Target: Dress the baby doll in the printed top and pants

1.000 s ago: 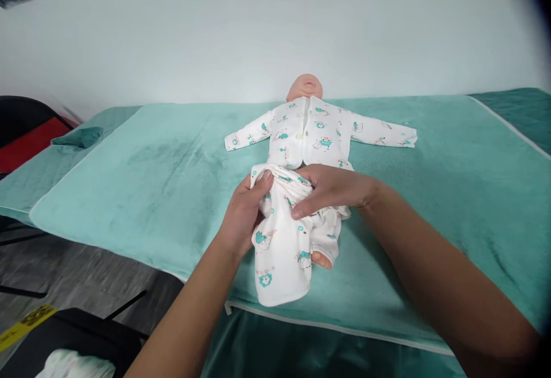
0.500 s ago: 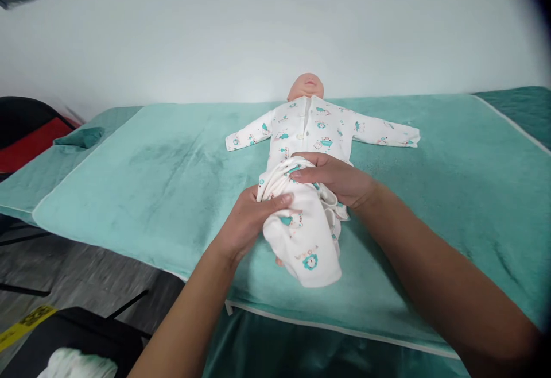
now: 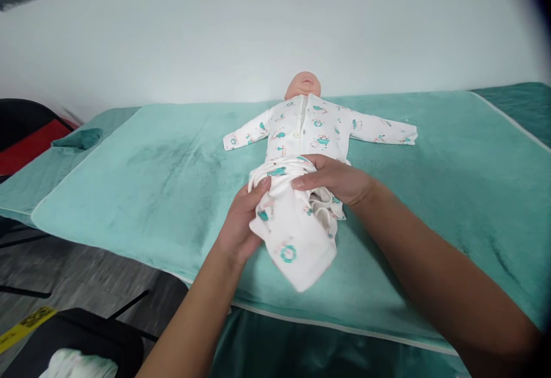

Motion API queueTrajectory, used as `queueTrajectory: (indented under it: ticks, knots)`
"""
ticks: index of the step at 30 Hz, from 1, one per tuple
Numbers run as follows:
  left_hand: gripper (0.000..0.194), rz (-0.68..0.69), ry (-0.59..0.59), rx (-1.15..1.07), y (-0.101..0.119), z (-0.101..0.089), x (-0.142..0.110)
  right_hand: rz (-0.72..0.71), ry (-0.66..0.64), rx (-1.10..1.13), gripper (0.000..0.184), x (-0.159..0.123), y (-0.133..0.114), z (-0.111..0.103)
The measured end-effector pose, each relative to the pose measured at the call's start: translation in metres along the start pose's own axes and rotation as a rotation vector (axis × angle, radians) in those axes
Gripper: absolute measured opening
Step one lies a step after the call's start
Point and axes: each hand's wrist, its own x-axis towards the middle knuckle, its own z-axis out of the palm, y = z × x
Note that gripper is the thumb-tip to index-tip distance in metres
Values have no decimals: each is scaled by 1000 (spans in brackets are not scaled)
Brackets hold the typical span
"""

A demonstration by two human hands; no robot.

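A baby doll lies on its back, head toward the wall, in a white long-sleeved baby top with teal animal prints and a partly parted front. Its arms stretch out sideways. Over its lower body a matching white printed baby garment is bunched; whether it joins the top I cannot tell. My left hand grips the left side of the bunched cloth, thumb on top. My right hand is closed on the gathered upper edge, its fingers partly under the fabric. The doll's legs are hidden.
A teal padded mat covers the table against a white wall. At the lower left stands a black chair with white-and-green cloth on it. A red and black chair is at the far left.
My left hand has moved up and slightly left along the gathered cloth, spreading its upper edge. The hanging end has swung left into a point, and the doll's foot is covered from view.
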Motion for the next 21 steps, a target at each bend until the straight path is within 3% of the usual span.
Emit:
queueTrajectory:
  ticks: [6, 11, 13, 18, 21]
  knots:
    - [41, -15, -22, 77, -5, -5, -11, 18, -22, -44, 31, -2, -8, 10]
    - [53, -1, -33, 118, -6, -6, -28, 21, -107, -305, 33, -1, -10, 14]
    - [49, -6, 49, 148, -8, 3, -42, 19, -117, -451, 32, 0, -11, 14]
    - [55, 14, 442, 23, -21, 37, -83, 24, -202, -763, 27, 1, -15, 16]
    - [59, -52, 516, -101, -28, 45, -100, 21, -228, -851, 26, 0, -15, 19]
